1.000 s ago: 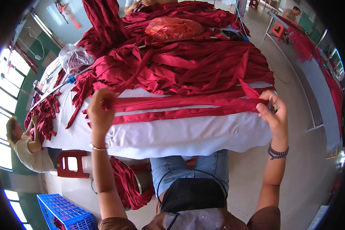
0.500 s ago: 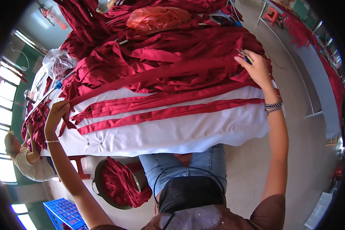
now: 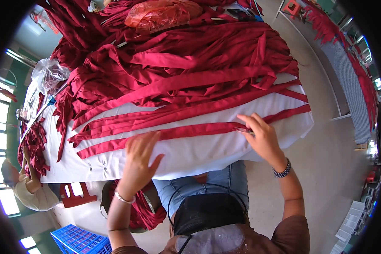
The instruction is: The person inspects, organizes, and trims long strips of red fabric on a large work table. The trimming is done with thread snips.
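Long dark-red fabric strips [image 3: 190,100] lie side by side across a white-covered table [image 3: 190,150]. Over the nearest strip [image 3: 184,131], my left hand [image 3: 140,161] is open, its fingers stretched out at the strip's left half; whether they touch it I cannot tell. Farther right, my right hand [image 3: 262,137] is closed round small metal thread snips [image 3: 243,130], their blades pointing left above the same strip. Another strip [image 3: 199,79] lies loosely across the front of a large heap of red fabric [image 3: 207,51], with nobody holding it.
An orange-red plastic bag [image 3: 163,15] rests on the heap's far side, and a clear bag [image 3: 49,76] at the left. Below the table stand a tub of red strips [image 3: 146,213], a red stool [image 3: 76,194] and a blue crate [image 3: 80,239]. Another person [image 3: 31,190] works at the left.
My left hand has let go of the long strip, which now lies on the heap, and moved right and nearer. My right hand has come down toward me with the snips.
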Demonstrator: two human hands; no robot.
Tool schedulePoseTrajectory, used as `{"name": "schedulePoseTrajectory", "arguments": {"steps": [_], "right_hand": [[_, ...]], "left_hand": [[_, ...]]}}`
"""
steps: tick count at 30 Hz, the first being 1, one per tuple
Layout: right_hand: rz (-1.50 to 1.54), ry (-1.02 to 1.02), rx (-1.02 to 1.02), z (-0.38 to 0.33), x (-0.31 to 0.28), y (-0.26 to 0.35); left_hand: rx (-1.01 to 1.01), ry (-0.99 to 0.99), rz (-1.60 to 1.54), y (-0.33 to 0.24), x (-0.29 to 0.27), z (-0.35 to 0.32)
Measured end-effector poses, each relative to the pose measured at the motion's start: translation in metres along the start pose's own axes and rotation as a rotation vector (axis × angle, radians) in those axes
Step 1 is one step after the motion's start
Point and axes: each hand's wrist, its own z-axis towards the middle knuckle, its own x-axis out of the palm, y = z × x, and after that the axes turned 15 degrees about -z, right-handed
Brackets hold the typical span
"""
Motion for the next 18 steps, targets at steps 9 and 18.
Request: {"name": "schedulePoseTrajectory", "arguments": {"steps": [9,18], "right_hand": [[-0.185,-0.387,-0.469,-0.014,-0.028,0.052],[0.003,-0.265,-0.327,-0.02,-0.026,0.05]], "left_hand": [[0.008,-0.246,-0.049,-0.016,0.043,-0.004],[0.236,-0.504,0.061,-0.001,0.016,-0.033]]}}
